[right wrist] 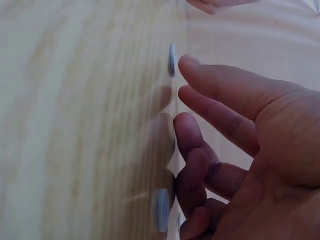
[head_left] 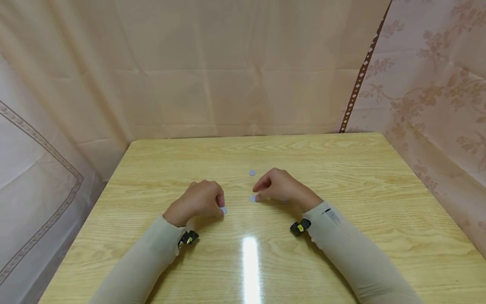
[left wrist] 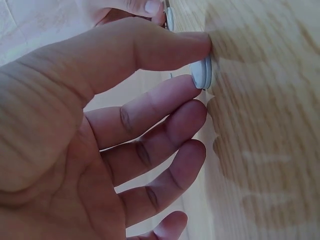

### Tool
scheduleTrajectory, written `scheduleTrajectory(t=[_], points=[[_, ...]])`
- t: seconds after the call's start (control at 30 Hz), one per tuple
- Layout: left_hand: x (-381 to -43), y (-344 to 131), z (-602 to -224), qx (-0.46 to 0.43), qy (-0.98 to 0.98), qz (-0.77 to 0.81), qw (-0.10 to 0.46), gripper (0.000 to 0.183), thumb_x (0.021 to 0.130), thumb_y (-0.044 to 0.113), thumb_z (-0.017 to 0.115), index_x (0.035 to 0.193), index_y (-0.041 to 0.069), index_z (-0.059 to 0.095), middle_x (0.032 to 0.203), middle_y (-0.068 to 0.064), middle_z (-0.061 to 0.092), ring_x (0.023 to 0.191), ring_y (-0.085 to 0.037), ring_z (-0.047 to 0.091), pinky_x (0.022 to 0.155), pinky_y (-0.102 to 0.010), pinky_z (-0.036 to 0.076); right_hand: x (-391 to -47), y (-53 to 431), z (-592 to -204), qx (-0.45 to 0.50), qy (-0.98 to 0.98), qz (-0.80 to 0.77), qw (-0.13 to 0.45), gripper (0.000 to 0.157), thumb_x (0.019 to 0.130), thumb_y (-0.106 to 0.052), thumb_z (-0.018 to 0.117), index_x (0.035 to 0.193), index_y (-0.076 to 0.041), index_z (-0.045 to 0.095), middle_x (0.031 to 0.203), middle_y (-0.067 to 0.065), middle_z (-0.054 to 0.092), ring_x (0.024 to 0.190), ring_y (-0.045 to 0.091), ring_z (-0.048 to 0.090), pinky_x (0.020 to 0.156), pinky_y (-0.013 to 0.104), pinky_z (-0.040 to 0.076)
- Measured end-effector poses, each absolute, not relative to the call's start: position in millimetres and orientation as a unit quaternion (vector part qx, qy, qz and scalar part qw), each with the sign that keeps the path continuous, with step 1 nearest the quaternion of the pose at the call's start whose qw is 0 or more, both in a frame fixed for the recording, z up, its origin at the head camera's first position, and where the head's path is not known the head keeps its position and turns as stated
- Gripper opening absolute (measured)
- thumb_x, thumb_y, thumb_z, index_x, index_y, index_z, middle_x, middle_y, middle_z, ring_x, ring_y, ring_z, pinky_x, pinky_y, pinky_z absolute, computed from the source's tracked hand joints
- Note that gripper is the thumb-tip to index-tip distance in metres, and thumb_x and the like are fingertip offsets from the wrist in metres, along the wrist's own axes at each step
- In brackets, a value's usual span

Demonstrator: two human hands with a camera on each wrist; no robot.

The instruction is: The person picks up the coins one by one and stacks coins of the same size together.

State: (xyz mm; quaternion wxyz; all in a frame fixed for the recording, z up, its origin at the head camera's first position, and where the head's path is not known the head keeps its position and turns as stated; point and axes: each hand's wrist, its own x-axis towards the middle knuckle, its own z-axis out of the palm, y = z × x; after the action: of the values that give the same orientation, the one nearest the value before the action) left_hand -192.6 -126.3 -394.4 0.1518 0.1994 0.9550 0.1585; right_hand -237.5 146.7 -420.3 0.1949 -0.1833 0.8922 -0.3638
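Observation:
My left hand is low over the table and pinches a small pale grey-blue disc between thumb and index finger. In the left wrist view that disc stands close against the wood; a second edge shows along it, a reflection or another disc, I cannot tell which. My right hand hovers with thumb and index finger apart beside another pale disc. A small gap separates the thumb from this disc in the right wrist view. Farther back on the wood lies one more disc.
Partly hidden beneath the right hand is a further disc, near the wrist. The wood-grain table ends at a beige curtain behind. Patterned cloth hangs on the right side, white cloth on the left.

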Motion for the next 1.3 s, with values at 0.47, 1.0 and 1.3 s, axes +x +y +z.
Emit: scheduleTrajectory(t=[0.47,1.0,1.3], points=[[-192.6,-127.1,-395.1,0.199,0.954,0.168,0.150,0.022,0.077,0.025,0.089,0.071,0.025,0.067,0.075,0.012,0.064,0.076,-0.014,0.058,0.095,-0.051,0.038,-232.5,144.4,-421.1,-0.206,0.886,-0.368,0.193,0.013,0.084,-0.019,0.087,0.095,-0.024,0.083,0.080,-0.001,0.070,0.069,0.015,0.054,0.060,0.029,0.044],[-191.5,-127.3,-395.3,0.186,0.954,0.171,0.161,0.022,0.077,0.026,0.089,0.072,0.025,0.068,0.077,0.012,0.065,0.077,-0.014,0.058,0.096,-0.051,0.037,-232.9,142.3,-421.9,-0.227,0.877,-0.371,0.204,0.015,0.086,-0.015,0.084,0.099,-0.019,0.081,0.076,0.000,0.064,0.066,0.013,0.051,0.059,0.027,0.042],[-191.5,-126.6,-392.9,0.185,0.954,0.171,0.163,0.022,0.076,0.025,0.090,0.072,0.025,0.068,0.077,0.012,0.065,0.077,-0.014,0.058,0.095,-0.050,0.036,-232.3,140.9,-422.0,-0.250,0.875,-0.362,0.201,0.012,0.088,-0.013,0.082,0.097,-0.021,0.083,0.077,-0.001,0.068,0.069,0.014,0.052,0.063,0.029,0.044]])
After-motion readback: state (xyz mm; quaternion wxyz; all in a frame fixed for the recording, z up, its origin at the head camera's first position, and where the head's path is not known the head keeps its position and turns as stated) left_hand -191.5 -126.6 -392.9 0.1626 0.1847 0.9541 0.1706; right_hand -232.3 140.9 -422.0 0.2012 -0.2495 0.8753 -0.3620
